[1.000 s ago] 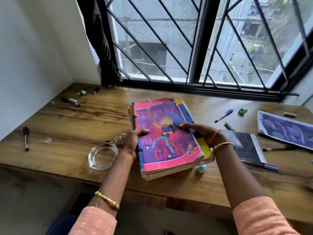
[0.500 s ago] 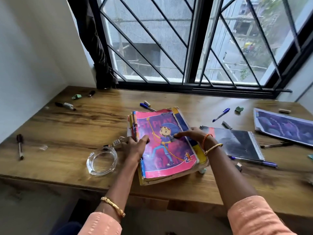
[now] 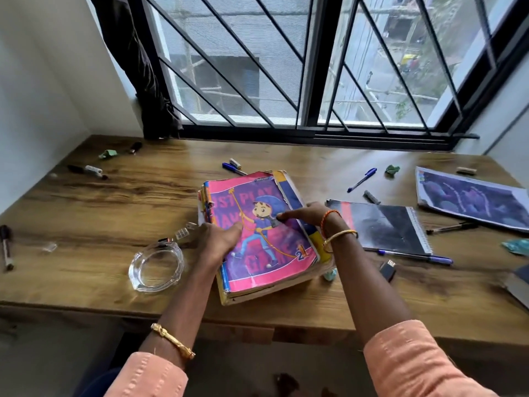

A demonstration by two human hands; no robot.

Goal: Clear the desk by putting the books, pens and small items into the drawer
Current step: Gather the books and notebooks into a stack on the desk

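1. At the middle of the surface (image 3: 86, 202), the stack of books (image 3: 260, 233) is held between both hands; it has been shifted a little further from the near edge than a second ago, and its pink cover is now seen more squarely.
2. The left hand (image 3: 217, 242) is pressed against the stack's left side, with the thumb laid over the cover; the fingers are hidden behind the edge, so how far they curl under cannot be told.
3. The right hand (image 3: 307, 214) is clasped on the right side, with the thumb stretched across the cover and the fingers wrapped over the edge.
4. A blue pen (image 3: 233, 168) behind the stack, hidden a second ago, has been brought into view; this is put down partly to the raised head.
5. The stack rests on the surface and has not been lifted; no drawer is seen in this view.
6. The change is judged to be a squaring-up of the stack before it is carried off, so the task is taken to be at an early stage.
7. Much is left out: the notebook (image 3: 380, 224) just right of the stack, the purple book (image 3: 472, 202) at the far right, a second pen (image 3: 362, 179), markers (image 3: 87, 170) at the far left, and the glass ashtray (image 3: 156, 266) beside the left hand.
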